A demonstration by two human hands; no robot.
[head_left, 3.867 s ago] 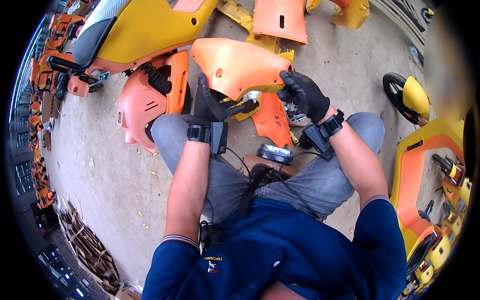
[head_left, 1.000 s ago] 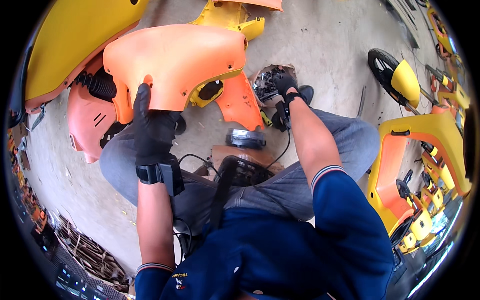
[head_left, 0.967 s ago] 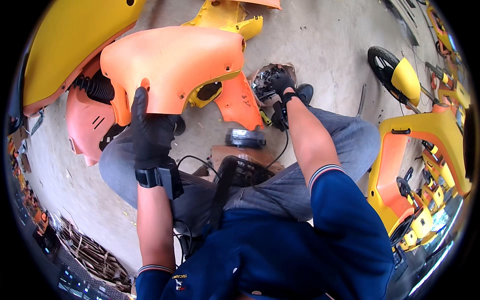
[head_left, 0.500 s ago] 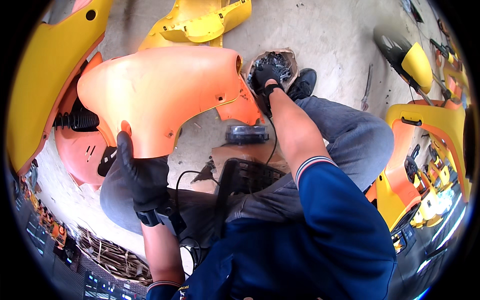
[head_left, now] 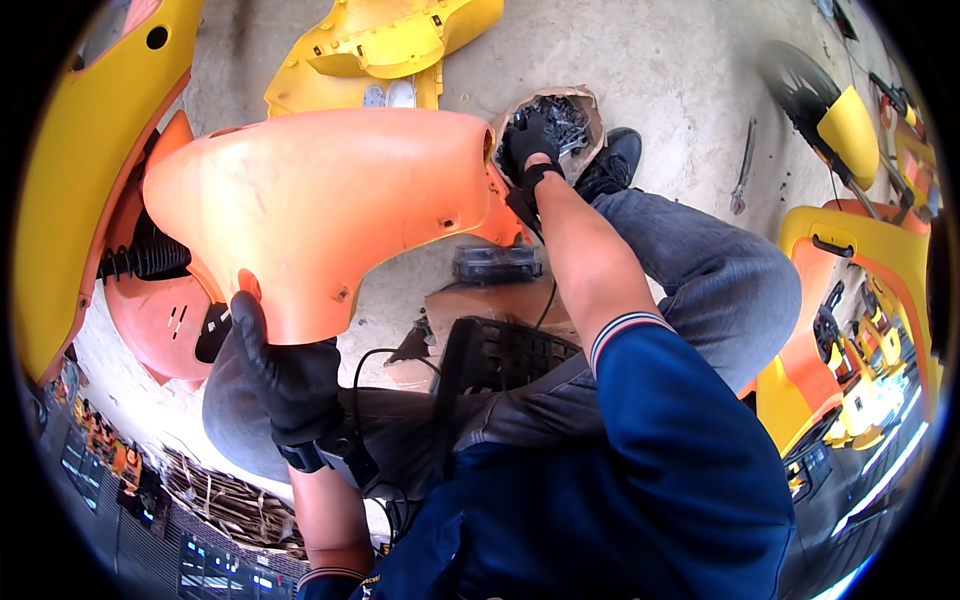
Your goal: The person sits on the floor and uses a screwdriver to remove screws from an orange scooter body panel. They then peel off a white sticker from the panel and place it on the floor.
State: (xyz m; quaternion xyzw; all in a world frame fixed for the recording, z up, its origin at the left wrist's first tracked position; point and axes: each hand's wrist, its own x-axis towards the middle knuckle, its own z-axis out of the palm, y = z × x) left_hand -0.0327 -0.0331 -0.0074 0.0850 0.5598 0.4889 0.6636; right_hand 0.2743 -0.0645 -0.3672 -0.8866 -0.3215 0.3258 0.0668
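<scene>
A large curved orange plastic panel (head_left: 310, 190), looking like a scooter body cover, is held at its lower end by my left hand (head_left: 285, 375). The black-gloved thumb lies by a hole in the panel, and the other fingers are behind it. My right hand (head_left: 530, 145), also in a black glove, reaches down into an open brown paper bag (head_left: 590, 105). Small dark and shiny metal-looking pieces (head_left: 567, 122) fill the bag. The fingers of that hand are hidden among them. A clear, dark-based round container (head_left: 497, 263) sits on the floor between my legs.
Yellow molded panels (head_left: 375, 40) lie ahead. A yellow-orange vehicle body with a black coil spring (head_left: 148, 258) stands at left. More yellow-orange body parts (head_left: 810, 340) and a wheel with a yellow fender (head_left: 848, 135) are at right. A black crate-like object (head_left: 500, 355) lies by my lap.
The view has shifted slightly, and the orange panel sits a little lower and further left in it. My right hand stays in the paper bag, and my left keeps its grip.
</scene>
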